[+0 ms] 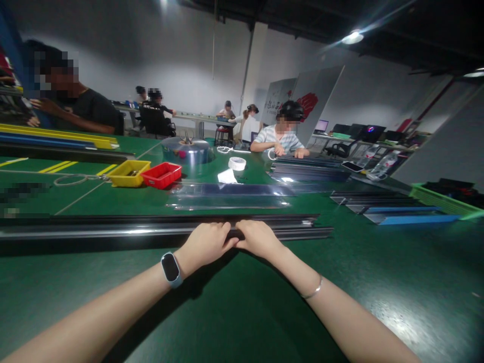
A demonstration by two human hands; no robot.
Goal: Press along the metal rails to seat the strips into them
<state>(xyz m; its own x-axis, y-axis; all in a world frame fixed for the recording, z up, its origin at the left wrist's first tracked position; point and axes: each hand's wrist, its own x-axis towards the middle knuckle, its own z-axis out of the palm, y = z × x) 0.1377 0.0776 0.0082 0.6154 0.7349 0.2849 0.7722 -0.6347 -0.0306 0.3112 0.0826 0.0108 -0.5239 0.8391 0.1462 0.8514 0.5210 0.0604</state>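
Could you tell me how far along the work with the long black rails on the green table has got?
Done: dark rails lie stacked near the person opposite, though whether finished is unclear. In hand: the left hand and right hand both grip the long black rail side by side. Left: a clear plastic sleeve lies empty behind it, and more rails wait to the right.

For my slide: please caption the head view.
Both hands, left hand and right hand, grasp a long black metal rail.
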